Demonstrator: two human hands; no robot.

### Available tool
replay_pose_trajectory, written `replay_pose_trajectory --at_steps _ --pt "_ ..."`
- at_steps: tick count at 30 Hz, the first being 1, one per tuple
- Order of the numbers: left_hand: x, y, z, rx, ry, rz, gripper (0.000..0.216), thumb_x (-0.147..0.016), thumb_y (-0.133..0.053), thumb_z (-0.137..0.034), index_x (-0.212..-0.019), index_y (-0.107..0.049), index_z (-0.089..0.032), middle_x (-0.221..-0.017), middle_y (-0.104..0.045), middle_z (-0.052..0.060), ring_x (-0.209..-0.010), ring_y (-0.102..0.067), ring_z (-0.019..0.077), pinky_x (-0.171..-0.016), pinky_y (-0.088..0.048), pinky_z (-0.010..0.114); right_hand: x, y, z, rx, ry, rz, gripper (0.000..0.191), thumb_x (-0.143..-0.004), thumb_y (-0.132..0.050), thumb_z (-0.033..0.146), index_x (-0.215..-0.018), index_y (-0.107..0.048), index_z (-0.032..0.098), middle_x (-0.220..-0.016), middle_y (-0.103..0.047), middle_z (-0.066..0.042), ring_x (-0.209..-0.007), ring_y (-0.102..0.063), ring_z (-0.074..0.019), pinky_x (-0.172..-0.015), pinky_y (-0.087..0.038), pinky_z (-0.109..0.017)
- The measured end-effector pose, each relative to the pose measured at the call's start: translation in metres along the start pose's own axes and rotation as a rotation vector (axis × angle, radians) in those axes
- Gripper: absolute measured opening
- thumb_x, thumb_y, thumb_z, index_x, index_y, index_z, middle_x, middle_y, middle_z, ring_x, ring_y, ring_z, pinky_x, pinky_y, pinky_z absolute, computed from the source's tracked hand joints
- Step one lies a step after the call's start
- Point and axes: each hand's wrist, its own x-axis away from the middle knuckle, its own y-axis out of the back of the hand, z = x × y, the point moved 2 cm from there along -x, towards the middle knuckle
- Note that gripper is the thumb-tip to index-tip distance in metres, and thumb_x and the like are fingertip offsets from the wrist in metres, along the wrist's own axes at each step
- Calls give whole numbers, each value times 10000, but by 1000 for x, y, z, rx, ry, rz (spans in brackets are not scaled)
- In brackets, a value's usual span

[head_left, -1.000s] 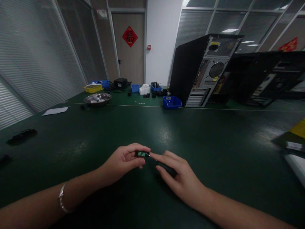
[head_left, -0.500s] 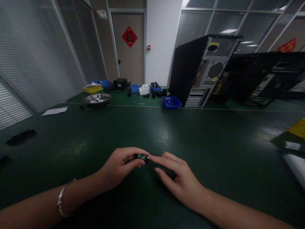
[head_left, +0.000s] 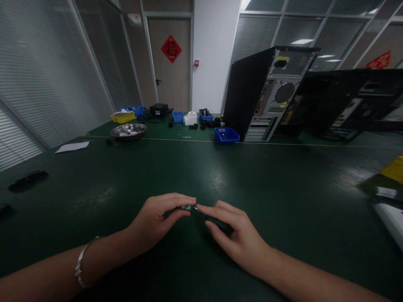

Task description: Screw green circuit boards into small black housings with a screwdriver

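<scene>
Near the front middle of the table, my left hand [head_left: 160, 216] pinches a small green circuit board [head_left: 187, 207] between thumb and fingers. Most of the board is hidden by the fingers. My right hand [head_left: 234, 228] is closed around the dark handle of a screwdriver [head_left: 222, 225], its index finger stretched along the thin metal shaft. The shaft points left, and its tip is at the board's right end; whether it touches is too small to tell.
Behind stand a steel bowl [head_left: 128, 131], a blue bin [head_left: 226, 136], a white plastic part [head_left: 190, 118] and a black computer tower [head_left: 252, 92]. A paper sheet [head_left: 72, 147] and a dark part [head_left: 28, 180] lie left. A yellow container [head_left: 393, 170] is at the right edge.
My left hand has tilted slightly, with its fingers now covering more of the circuit board. My right hand and the screwdriver have stayed almost in place.
</scene>
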Motion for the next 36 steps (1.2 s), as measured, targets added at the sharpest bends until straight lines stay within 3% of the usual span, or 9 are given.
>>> replay_pose_trajectory --at_steps 7,18,23,28,36 --pt "-2 -1 1 234 150 12 186 -845 -681 -163 -999 -780 -196 -926 -779 62 -781 -707 199 -723 -543 275 -2 -1 3 -41 22 -24 385 -945 -543 157 -1316 -609 232 -875 -619 -40 -772 -574 -160 -680 -450 -278" --pt "-2 -5 4 566 322 -10 162 -778 -740 -163 -931 -792 -174 -882 -765 53 -756 -686 182 -741 -567 295 -3 -1 2 -69 12 -32 394 -945 -542 159 -1327 -604 236 -845 -603 -31 -748 -559 -156 -656 -433 -274" --pt "-2 -5 4 530 327 -26 174 -786 -738 -179 -953 -784 -169 -907 -766 63 -759 -680 182 -747 -557 299 -1 -2 3 -63 8 -22 390 -942 -541 166 -1323 -608 219 -849 -592 -40 -747 -563 -162 -657 -438 -285" --pt "-3 -4 3 371 226 22 173 -814 -701 -162 -966 -783 -156 -847 -746 64 -726 -659 177 -698 -525 277 -1 -2 2 -52 3 0 382 -941 -538 176 -1312 -616 218 -870 -598 -50 -756 -577 -166 -665 -456 -295" --pt "-4 -5 9 517 316 77 171 -847 -654 -180 -991 -741 -157 -908 -711 56 -778 -639 170 -756 -515 294 -3 0 0 -82 -2 -4 358 -936 -558 172 -1282 -640 218 -848 -626 -40 -743 -588 -160 -657 -438 -283"
